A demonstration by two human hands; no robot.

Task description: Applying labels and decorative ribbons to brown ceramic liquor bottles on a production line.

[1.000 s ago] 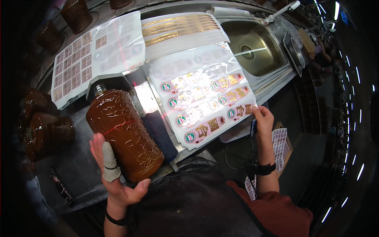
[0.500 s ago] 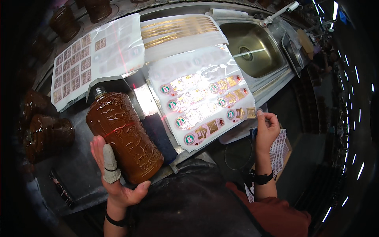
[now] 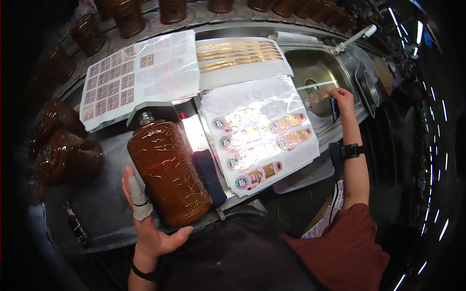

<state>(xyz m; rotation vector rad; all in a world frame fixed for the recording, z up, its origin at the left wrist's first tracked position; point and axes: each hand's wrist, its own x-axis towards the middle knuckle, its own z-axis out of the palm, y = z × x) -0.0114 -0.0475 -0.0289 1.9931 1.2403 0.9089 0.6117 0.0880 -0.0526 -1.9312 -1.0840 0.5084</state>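
Fingers of the right hand (image 3: 344, 103) pinch one end of a sticker (image 3: 317, 98), which I see over the sink (image 3: 310, 62) in the head view; the left hand (image 3: 151, 235) is open, thumb spread from its fingers, beside the brown bottle (image 3: 170, 169) lying on the bench (image 3: 114, 203). Contents of the bottle and of the brown jars (image 3: 173, 11) lined up beyond: I cannot tell.

Bottle (image 3: 170, 172) between left fingers (image 3: 138, 195) and labels (image 3: 258, 175)
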